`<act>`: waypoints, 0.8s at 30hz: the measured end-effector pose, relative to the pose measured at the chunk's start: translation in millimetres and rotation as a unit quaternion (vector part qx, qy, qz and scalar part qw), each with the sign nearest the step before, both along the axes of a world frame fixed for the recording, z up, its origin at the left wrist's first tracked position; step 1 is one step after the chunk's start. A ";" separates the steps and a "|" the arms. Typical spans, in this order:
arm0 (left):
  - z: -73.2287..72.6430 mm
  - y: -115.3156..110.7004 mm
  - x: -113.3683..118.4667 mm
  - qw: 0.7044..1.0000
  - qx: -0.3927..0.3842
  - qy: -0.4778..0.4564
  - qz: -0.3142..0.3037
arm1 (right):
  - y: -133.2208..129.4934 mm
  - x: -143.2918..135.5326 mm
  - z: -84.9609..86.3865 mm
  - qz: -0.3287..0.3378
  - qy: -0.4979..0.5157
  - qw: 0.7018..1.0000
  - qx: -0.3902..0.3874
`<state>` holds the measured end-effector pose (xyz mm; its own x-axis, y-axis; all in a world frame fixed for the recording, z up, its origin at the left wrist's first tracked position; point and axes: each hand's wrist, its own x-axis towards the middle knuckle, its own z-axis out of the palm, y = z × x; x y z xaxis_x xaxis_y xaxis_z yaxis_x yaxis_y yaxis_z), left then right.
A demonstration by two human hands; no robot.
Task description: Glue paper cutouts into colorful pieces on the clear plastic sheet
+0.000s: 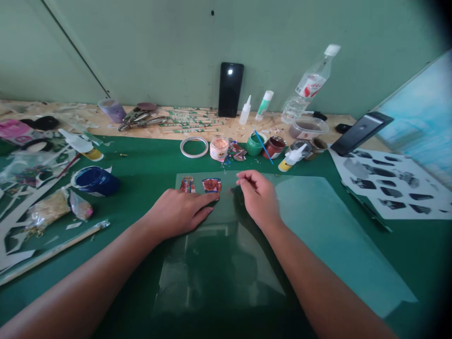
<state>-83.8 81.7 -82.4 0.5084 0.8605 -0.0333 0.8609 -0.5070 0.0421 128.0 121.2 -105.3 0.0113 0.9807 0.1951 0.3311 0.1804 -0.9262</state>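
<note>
**Both hands on the clear sheet, beside two small red pieces**

Your left hand lies flat, palm down, on the clear plastic sheet that covers the middle of the green desk. Its fingers are stretched out and close together, pointing right, and the fingertips end just under the right-hand of two small decorated pieces. That piece, the red foil piece, sits at the sheet's far edge, touching or almost touching your forefinger. The second one, the red and gold piece, lies just left of it, right above your knuckles.

Your right hand rests on the same sheet, just right of the red foil piece and apart from it. Its fingers are curled inward, tips drawn together near the sheet; whether they pinch anything you cannot tell from here.

Further back, along the desk's far side, you have a ring of tape, a small jar of pink powder, a green paint pot with a blue brush leaning across it, a dark red paint pot and a glue bottle with a yellow label. To your left stands an open blue paint jar. A black phone leans upright against the wall.
</note>
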 end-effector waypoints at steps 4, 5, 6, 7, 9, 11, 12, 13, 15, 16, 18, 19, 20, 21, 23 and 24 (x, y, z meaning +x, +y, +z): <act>1.2 0.4 -0.3 1.000 -0.009 -0.008 -0.008 | -0.2 -0.2 -1.3 0.001 0.001 1.000 0.002; 1.6 0.6 -0.2 1.000 -0.010 -0.011 -0.007 | -0.2 -0.1 -1.5 0.002 0.001 1.000 0.003; 1.9 0.7 0.0 1.000 -0.010 -0.014 -0.006 | -0.3 -0.1 -1.6 0.002 -0.001 1.000 0.005; 2.2 0.9 0.3 1.000 -0.012 -0.015 -0.005 | -0.3 0.0 -1.7 0.003 -0.002 1.000 0.007; 2.7 1.2 0.9 1.000 -0.017 -0.012 -0.002 | -0.3 0.2 -1.8 0.005 -0.003 1.000 0.010; 3.3 1.7 1.7 1.000 -0.020 0.003 0.006 | -0.2 0.3 -2.0 0.007 -0.001 1.000 0.011; 3.7 2.0 2.2 1.000 -0.021 0.013 0.011 | -0.2 0.3 -2.2 0.007 -0.001 1.000 0.010; 4.2 2.4 2.7 0.999 -0.022 0.022 0.015 | -0.1 0.3 -2.4 0.008 0.000 1.000 0.010; 5.2 3.2 3.8 0.999 -0.026 0.034 0.016 | 0.2 0.2 -3.1 0.008 0.002 1.000 0.009; 5.7 3.7 4.3 0.999 -0.028 0.037 0.015 | 0.5 0.1 -3.5 0.008 0.003 1.000 0.008; 6.4 4.5 5.2 0.999 -0.032 0.040 0.013 | 1.0 -0.1 -4.1 0.009 0.005 1.000 0.009; 6.7 4.8 5.5 0.998 -0.033 0.042 0.014 | 1.3 -0.1 -4.4 0.009 0.005 1.000 0.010; 6.9 5.0 5.7 0.998 -0.033 0.046 0.016 | 1.5 0.0 -4.7 0.009 0.003 1.000 0.012; 7.2 5.1 5.9 0.998 -0.034 0.051 0.017 | 1.6 0.1 -5.1 0.010 0.002 1.000 0.014; 7.8 5.3 6.4 0.997 -0.030 0.061 0.020 | 1.6 0.5 -6.2 0.014 -0.004 1.000 0.019; 8.1 5.6 6.7 0.997 -0.026 0.068 0.020 | 1.5 0.6 -6.9 0.015 -0.007 1.000 0.022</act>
